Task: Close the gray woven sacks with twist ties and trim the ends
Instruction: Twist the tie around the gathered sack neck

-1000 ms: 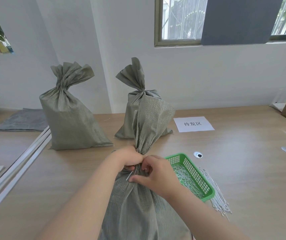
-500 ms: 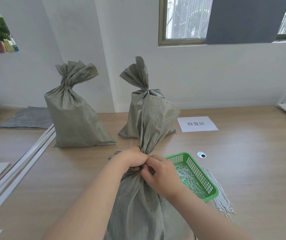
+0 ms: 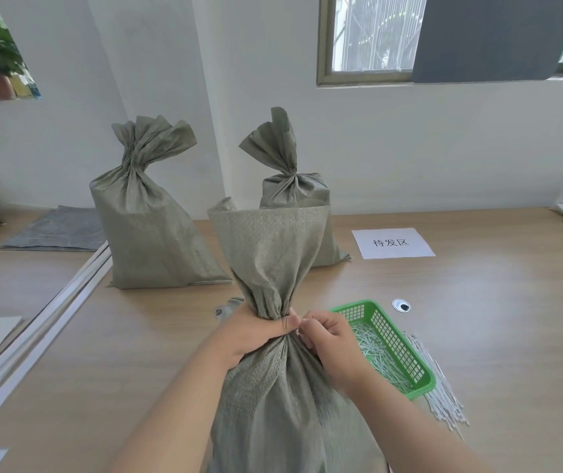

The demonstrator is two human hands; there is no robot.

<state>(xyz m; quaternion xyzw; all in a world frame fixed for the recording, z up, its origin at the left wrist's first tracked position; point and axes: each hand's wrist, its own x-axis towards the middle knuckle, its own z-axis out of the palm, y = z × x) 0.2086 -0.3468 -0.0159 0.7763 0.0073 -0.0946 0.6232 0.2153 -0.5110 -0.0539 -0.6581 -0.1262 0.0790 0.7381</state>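
Observation:
A gray woven sack (image 3: pixel 273 397) stands upright in front of me, its mouth flaring open above a gathered neck. My left hand (image 3: pixel 256 331) grips that neck from the left. My right hand (image 3: pixel 327 339) pinches something small at the neck's right side; the twist tie itself is mostly hidden by my fingers. Two more gray sacks with gathered necks stand behind, one to the left (image 3: pixel 150 240) and one in the middle (image 3: pixel 290 189), partly hidden by the near sack.
A green basket (image 3: pixel 419 373) holding white tie pieces sits right of the sack, with a bundle of white twist ties (image 3: pixel 443 394) beside it. A paper label (image 3: pixel 392 243) lies further back. Flat gray sacks (image 3: pixel 55 230) and white rails (image 3: pixel 34 322) lie left.
The sack's mouth has spread open wider above the neck. My right hand has shifted from the front of the neck to its right side. The white tie end seen earlier is hidden.

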